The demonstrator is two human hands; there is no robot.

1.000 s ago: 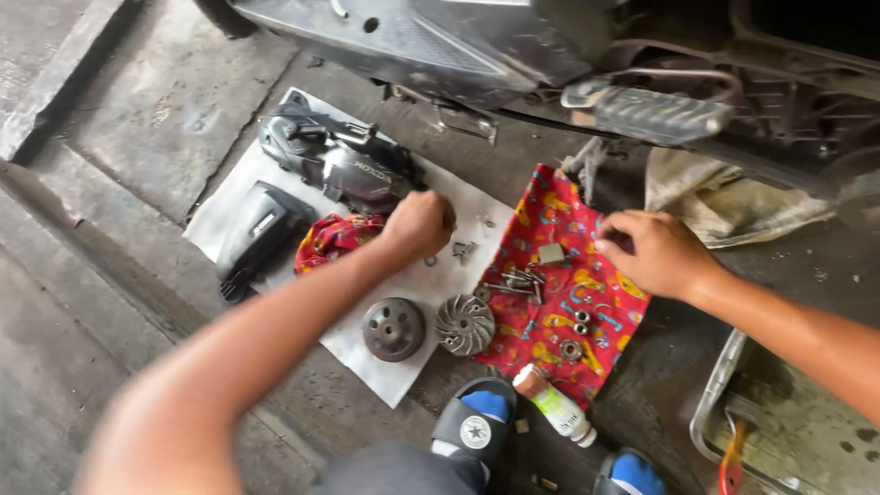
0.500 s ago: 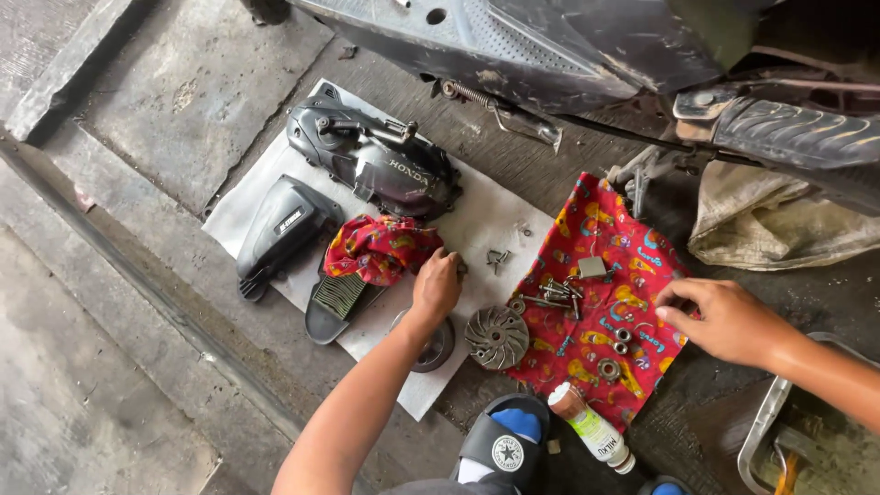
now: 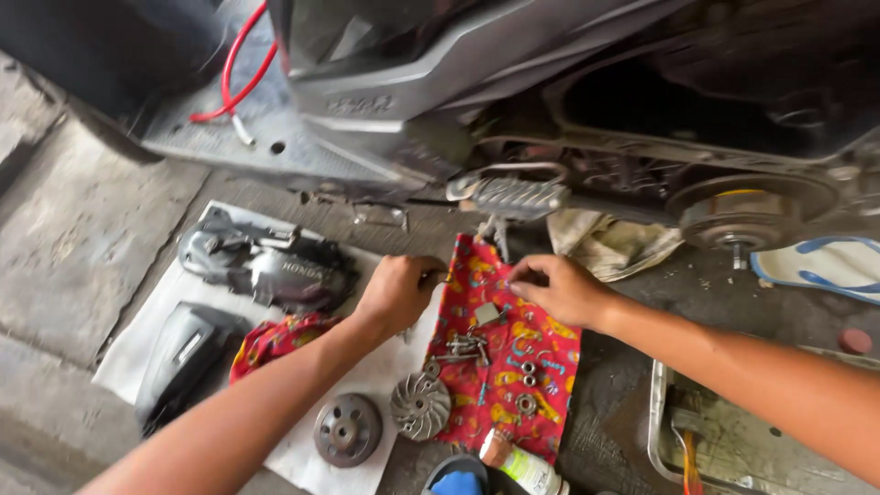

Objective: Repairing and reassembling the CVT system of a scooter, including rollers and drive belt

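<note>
Over the red cloth (image 3: 513,367), the left hand (image 3: 396,291) closes on its edge, the right hand (image 3: 559,289) pinches something small, seemingly sorting bolts (image 3: 467,346), needing fine fingertip care next.

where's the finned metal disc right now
In the head view the finned metal disc lies low and centre, at the red patterned cloth's left edge, beside the round grey hub.
</note>
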